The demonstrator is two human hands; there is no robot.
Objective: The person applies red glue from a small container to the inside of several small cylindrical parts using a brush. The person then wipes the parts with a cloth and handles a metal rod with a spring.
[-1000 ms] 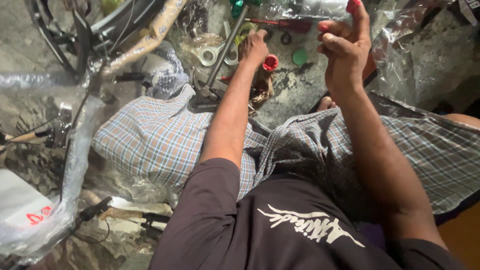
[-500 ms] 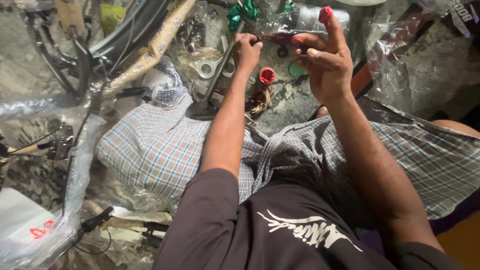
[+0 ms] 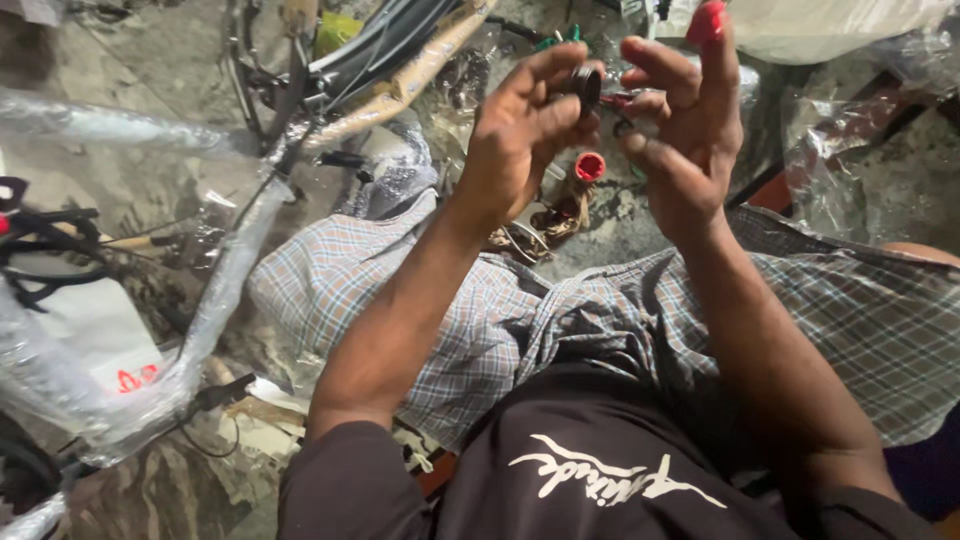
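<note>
Head view: the left hand (image 3: 520, 135) is raised above the lap, its fingertips pinching a small black round ring-shaped part (image 3: 586, 86). The right hand (image 3: 685, 130) is held just beside it, fingers spread loosely, gripping nothing visible, with a red cap (image 3: 706, 22) on 1 fingertip. Below them, a small red tube end (image 3: 589, 165) lies on the grey concrete floor (image 3: 120, 80) near a plastic-wrapped bicycle frame (image 3: 225, 290).

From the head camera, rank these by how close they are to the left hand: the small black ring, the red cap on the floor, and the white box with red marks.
1. Small black ring: held at the fingertips of the left hand.
2. Red cap: on the floor just below and right of that hand.
3. White box: far off at the left edge, behind the plastic-wrapped bicycle frame.
</note>
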